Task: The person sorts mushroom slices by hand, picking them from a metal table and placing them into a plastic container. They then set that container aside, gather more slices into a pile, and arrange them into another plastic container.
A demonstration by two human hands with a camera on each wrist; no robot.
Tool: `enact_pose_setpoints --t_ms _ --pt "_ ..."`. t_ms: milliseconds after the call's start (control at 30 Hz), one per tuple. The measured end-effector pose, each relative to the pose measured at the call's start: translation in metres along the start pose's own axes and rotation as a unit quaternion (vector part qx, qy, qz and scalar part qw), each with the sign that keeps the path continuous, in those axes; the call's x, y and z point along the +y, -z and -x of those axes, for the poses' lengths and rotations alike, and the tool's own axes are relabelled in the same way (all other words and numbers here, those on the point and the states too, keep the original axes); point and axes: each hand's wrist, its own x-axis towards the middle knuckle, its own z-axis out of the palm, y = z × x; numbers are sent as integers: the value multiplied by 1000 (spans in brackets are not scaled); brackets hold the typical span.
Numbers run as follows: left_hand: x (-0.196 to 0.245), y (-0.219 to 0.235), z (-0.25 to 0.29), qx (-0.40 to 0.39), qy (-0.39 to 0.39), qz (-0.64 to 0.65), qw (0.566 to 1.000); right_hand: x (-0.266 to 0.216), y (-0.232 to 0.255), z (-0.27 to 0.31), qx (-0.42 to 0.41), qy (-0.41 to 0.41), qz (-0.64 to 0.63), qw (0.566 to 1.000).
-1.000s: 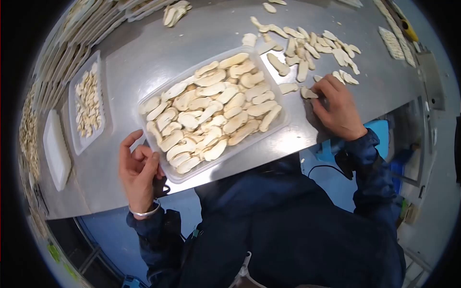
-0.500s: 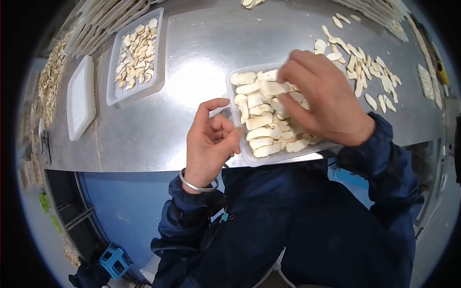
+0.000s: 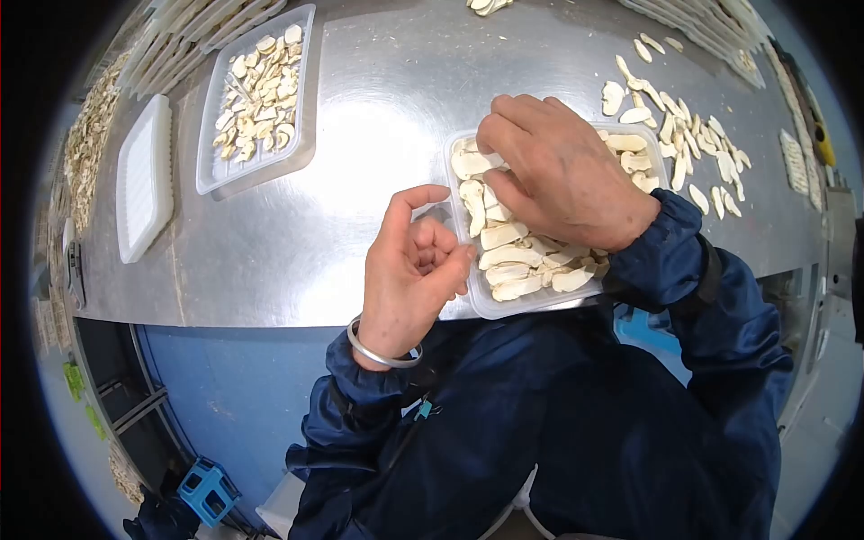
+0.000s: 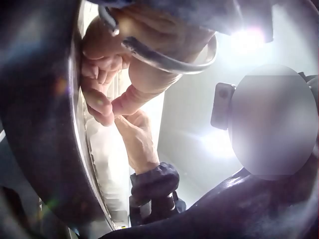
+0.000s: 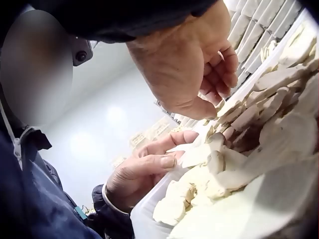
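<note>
A clear plastic tray [image 3: 456,216] filled with rows of pale mushroom slices [image 3: 504,236] sits near the table's front edge. My left hand [image 3: 414,265], wearing a silver bangle, holds the tray's left side between index finger and thumb, its other fingers curled. In the right wrist view, the left thumb [image 5: 159,162] lies along the rim. Over the slices, my right hand [image 3: 567,175] reaches toward the tray's far left corner and pinches a mushroom slice [image 3: 472,163] at its fingertips. The right hand covers the middle of the tray in the head view.
Loose mushroom slices [image 3: 681,135] lie scattered to the right on the metal table [image 3: 261,256]. At the left are a second tray [image 3: 210,162] of smaller pieces and a white tray [image 3: 144,184]. Stacked trays [image 3: 193,40] stand at the back left. A blue stool [image 3: 209,490] is below.
My right hand has carried a slice from the table on the right over to the tray's left part. The left hand stays at the tray's left side. The head view has swung.
</note>
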Motion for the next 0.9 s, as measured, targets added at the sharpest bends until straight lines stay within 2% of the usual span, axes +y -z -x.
enact_pose_setpoints --t_ms 100,233,367,400,467,500,533,633,733,833,900 --pt "-1 0 -1 2 2 1 1000 1 1 -1 -12 -1 2 1000" --pt "5 -4 1 21 17 10 1000 5 1 1 29 7 -8 1000" --pt "1 -2 2 31 15 12 999 15 52 13 78 -16 56 995" --pt "1 -2 3 35 16 12 999 30 69 20 106 -14 59 992" --pt "4 -1 3 40 14 13 999 71 102 42 149 -29 149 977" --pt "4 2 4 45 11 0 999 86 116 55 146 -77 179 970" --pt "4 4 4 47 5 3 999 101 130 68 106 -149 190 965" --pt "6 17 7 56 -5 -30 998 150 134 106 -82 -281 252 923" --pt "5 30 9 68 -16 -43 997 155 112 113 -34 -290 199 936" --pt "6 37 13 84 -24 -72 994 165 93 110 24 -261 160 952" --pt "6 42 14 93 -27 -86 992 176 90 112 25 -263 167 950"
